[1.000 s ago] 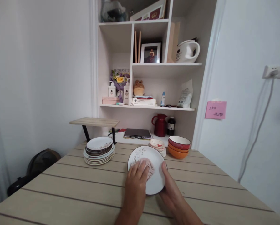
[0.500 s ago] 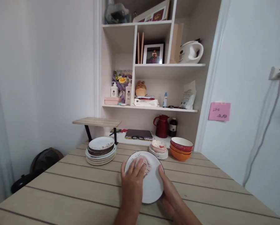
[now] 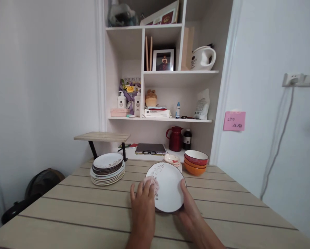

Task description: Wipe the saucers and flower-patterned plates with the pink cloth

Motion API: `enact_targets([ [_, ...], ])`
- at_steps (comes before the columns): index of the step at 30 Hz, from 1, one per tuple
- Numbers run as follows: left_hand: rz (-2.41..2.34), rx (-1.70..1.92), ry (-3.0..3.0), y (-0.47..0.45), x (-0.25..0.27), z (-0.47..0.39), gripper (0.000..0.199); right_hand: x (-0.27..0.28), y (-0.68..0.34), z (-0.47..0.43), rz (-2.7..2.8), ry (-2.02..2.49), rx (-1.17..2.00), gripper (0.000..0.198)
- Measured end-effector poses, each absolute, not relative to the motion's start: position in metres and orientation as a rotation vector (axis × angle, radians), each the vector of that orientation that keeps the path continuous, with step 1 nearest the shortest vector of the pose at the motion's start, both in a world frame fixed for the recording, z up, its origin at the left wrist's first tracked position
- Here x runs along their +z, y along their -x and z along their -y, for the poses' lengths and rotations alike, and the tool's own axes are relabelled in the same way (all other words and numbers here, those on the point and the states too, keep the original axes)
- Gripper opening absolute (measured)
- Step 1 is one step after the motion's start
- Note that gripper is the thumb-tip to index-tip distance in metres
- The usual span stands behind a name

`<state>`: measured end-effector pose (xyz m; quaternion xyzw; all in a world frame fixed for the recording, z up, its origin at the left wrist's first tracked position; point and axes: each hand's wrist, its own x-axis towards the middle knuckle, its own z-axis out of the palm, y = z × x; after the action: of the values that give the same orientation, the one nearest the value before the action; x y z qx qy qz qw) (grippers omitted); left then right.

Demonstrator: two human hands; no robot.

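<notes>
A white plate (image 3: pixel 169 188) with a dark rim and a brown floral pattern is tilted toward me above the table. My right hand (image 3: pixel 188 204) grips its right edge, thumb on the face and the other fingers behind it. My left hand (image 3: pixel 143 207) presses a crumpled pale pink cloth (image 3: pixel 152 184) against the left part of the plate's face. Its fingers lie over the cloth, and part of the cloth shows past them.
A stack of plates (image 3: pixel 108 170) stands at left, by a small raised wooden stand (image 3: pixel 102 136). Behind the held plate are small dishes (image 3: pixel 172 159), with stacked red and orange bowls (image 3: pixel 195 162) to their right. A red jug (image 3: pixel 175 139) stands at the back.
The cloth and my left hand have shifted to the plate's left edge, uncovering more floral pattern. The plate is raised a little and turned in my right hand. The camera view has shifted slightly.
</notes>
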<state>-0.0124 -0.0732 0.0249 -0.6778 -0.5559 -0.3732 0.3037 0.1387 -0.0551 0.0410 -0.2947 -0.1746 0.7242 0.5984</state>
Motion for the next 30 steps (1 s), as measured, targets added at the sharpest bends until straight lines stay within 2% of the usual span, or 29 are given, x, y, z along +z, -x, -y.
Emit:
enact_targets([
  [8, 1.119, -1.237, 1.994, -0.012, 0.012, 0.078, 0.021, 0.044, -0.148, 0.050, 0.477, 0.569, 1.686, 0.077],
  [13, 0.955, -1.216, 2.027, -0.014, 0.006, 0.076, 0.021, 0.045, -0.138, 0.061, 0.573, 0.566, 1.866, 0.078],
  [18, 1.042, -1.173, 1.963, -0.014, 0.010, 0.077, 0.020, 0.043, -0.126, 0.071, 0.627, 0.595, 1.967, 0.076],
  [25, 1.198, -1.145, 1.815, -0.012, 0.020, 0.077, 0.030, 0.041, -0.113, 0.075, 0.675, 0.528, 1.855, 0.063],
  [30, 1.396, -1.122, 1.770, -0.004, 0.023, 0.071, 0.032, 0.030, -0.103, 0.075, 0.772, 0.517, 1.819, 0.068],
])
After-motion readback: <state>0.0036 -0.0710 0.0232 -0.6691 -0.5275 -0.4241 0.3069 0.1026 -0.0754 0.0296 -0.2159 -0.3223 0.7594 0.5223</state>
